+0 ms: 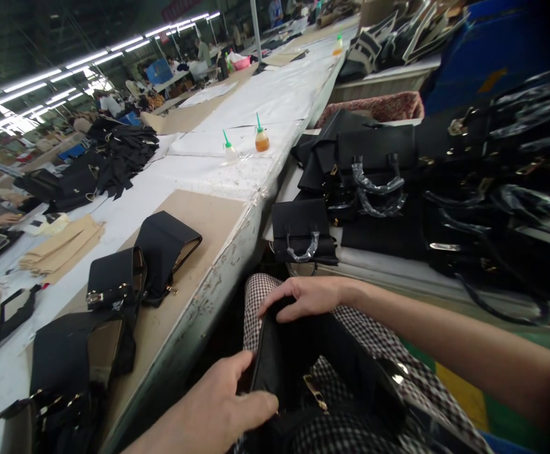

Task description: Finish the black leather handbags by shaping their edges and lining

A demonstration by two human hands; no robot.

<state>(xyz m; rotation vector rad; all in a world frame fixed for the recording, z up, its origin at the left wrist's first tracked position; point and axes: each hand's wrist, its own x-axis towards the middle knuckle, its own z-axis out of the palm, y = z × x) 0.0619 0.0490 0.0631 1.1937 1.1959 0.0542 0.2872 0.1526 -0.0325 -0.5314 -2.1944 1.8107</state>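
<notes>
A black handbag [275,359] rests on my lap, over checked cloth, with its dark inside partly showing. My left hand [227,403] grips the near left part of its edge, thumb on one side and fingers mostly hidden behind. At the far corner, my right hand [307,297] is closed over the same edge, fingers bent outside and thumb toward the inside. A gold zipper pull [315,392] hangs near the bag's middle. The lower part of the bag is dark and hard to make out.
To the left runs a long white-covered table [208,170] bearing several black bag pieces [166,249] and stacked tan sheets [62,243]. Two green-tipped bottles, one amber [262,140], stand on it. At right, black handbags with plastic-wrapped handles [303,246] are piled on a surface beside my knee.
</notes>
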